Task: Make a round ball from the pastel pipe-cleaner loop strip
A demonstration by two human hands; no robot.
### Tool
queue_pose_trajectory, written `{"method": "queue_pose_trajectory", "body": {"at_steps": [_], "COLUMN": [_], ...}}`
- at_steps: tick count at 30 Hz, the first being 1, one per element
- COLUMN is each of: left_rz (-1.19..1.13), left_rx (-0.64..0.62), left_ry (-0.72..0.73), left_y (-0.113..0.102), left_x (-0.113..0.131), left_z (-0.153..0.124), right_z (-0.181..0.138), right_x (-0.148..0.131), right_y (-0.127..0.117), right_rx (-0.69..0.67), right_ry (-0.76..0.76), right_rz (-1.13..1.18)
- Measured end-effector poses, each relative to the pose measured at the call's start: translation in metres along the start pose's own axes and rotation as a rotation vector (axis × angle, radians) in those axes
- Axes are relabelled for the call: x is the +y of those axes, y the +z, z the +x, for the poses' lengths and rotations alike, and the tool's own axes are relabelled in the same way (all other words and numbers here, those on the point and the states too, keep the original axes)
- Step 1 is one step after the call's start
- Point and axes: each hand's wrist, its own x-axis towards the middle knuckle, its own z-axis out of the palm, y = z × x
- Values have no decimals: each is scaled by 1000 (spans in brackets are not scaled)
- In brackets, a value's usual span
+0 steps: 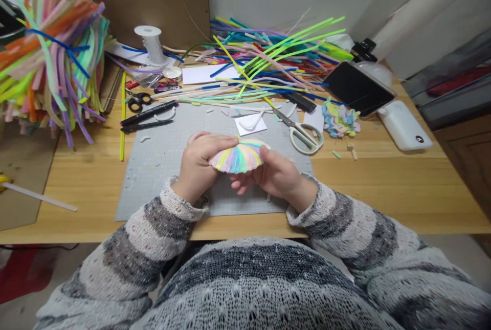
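Observation:
Between my two hands is a domed, fan-like piece of pastel pipe cleaners [240,158], striped yellow, pink, blue and lilac. My left hand [199,163] grips its left edge, thumb along the top. On the other side, my right hand [279,172] pinches the right edge with the thumb on top and fingers curled underneath. The piece is held above a grey cutting mat [153,181]. Just beyond it on the mat lies a white card [251,124] with a small white curved piece on it. Scissors with pale handles [303,134] rest beyond my right hand.
A big bundle of pipe cleaners [57,53] stands at the left. Loose pipe cleaners [268,59] are heaped along the back. Markers [149,115], black-handled scissors [138,100] and a spool [149,46] lie back left. A phone [356,87], white case [404,125] and pastel fluffy piece [340,117] sit right.

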Motion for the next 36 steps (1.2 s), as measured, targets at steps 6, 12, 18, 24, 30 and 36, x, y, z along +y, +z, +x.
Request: {"method": "queue_pose_trajectory", "body": {"at_steps": [6,12,18,24,30,36], "left_rz": [189,146,60,-112,-205,-142], "left_rx": [70,77,62,18,28,64], "left_ry": [138,170,60,-17,-88,-29], "left_y": [-5,-5,-4,5,5,-3], "left_x": [4,5,2,0,1,4], "left_z": [4,1,0,-2,-1,5], "right_z": [1,-1,-2,-1,-2,0], "right_x": [3,4,4,6,1,-2], "right_y": [3,4,5,9,4,-1], "right_rx": [103,-32,22,26,-21,67], "right_ry": [0,118,94,-30,-2,54], "right_rz": [-22,152,95,30,-34,46]}}
